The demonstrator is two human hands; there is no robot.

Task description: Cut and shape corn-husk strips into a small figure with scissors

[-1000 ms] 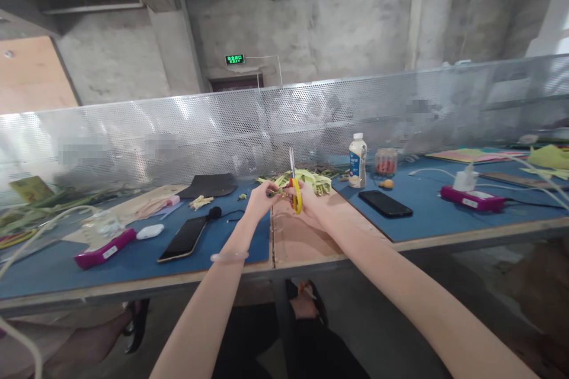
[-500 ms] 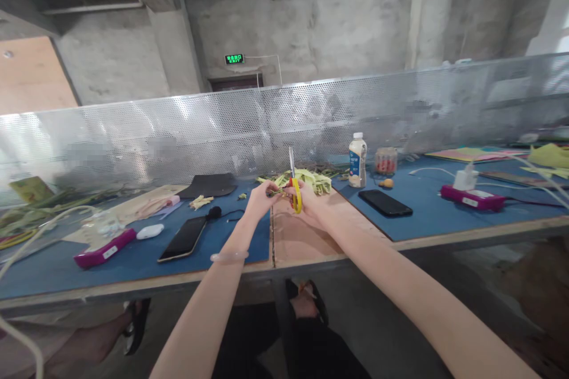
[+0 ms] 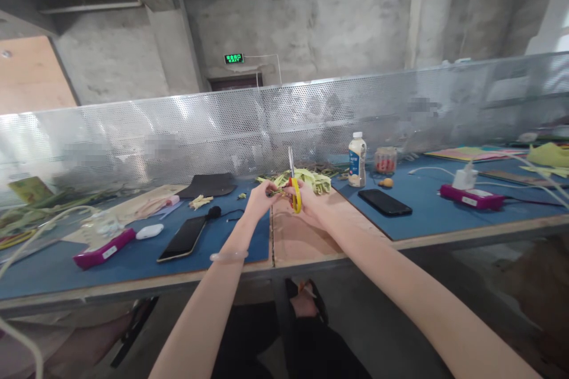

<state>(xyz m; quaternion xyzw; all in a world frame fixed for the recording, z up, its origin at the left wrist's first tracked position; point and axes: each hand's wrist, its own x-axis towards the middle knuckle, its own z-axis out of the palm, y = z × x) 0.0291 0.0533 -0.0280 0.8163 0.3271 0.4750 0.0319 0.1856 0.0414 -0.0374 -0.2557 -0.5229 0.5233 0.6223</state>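
One head view, worn, wide. Looks from above and behind left hand (image 3: 258, 200) and right hand (image 3: 306, 200), facing forward, tipped down. Hands about arm's length off, near mid-frame. Takes in table (image 3: 311, 240) around hands, screen (image 3: 213, 136) and wall (image 3: 351, 29) beyond, foot (image 3: 304, 303) below hands.

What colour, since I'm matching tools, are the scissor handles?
The handles are yellow and red; head view.

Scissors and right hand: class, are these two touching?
Touching. The head view shows the right hand wrapped around the handles of the scissors, with the blades pointing up.
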